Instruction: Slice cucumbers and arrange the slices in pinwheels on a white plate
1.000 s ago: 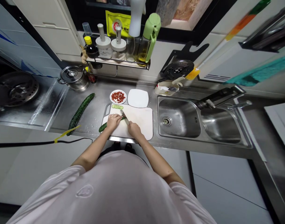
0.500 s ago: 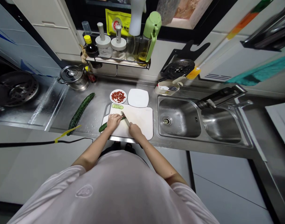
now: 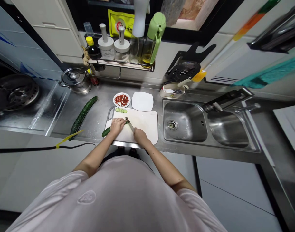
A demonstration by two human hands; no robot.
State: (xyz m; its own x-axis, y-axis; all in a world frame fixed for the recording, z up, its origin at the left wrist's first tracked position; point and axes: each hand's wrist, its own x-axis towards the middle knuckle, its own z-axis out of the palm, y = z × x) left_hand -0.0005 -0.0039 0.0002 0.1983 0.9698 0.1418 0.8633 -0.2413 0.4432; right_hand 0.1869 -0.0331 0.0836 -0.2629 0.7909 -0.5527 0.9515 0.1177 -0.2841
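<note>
My left hand (image 3: 117, 126) is closed over a dark green cucumber (image 3: 106, 132) that lies across the white cutting board (image 3: 146, 129). In my right hand (image 3: 140, 135) is a kitchen knife (image 3: 130, 124), its blade at the cucumber's right end beside my left fingertips. A short row of pale cucumber slices (image 3: 121, 110) rests along the board's upper left edge. Behind the board stand a plate of chopped red pieces (image 3: 121, 100) and a white square plate (image 3: 142, 101). My left palm hides the cucumber's middle.
A second, longer cucumber (image 3: 82, 116) lies on the steel counter to the left. Behind it stands a lidded pot (image 3: 75, 81). A double sink (image 3: 186, 120) is on the right. Above the counter, a wall rack (image 3: 120, 64) holds jars and bottles. A black cable (image 3: 24, 149) crosses at lower left.
The whole view has shifted very slightly. Both hands, the knife and the cucumber keep nearly the same places on the board.
</note>
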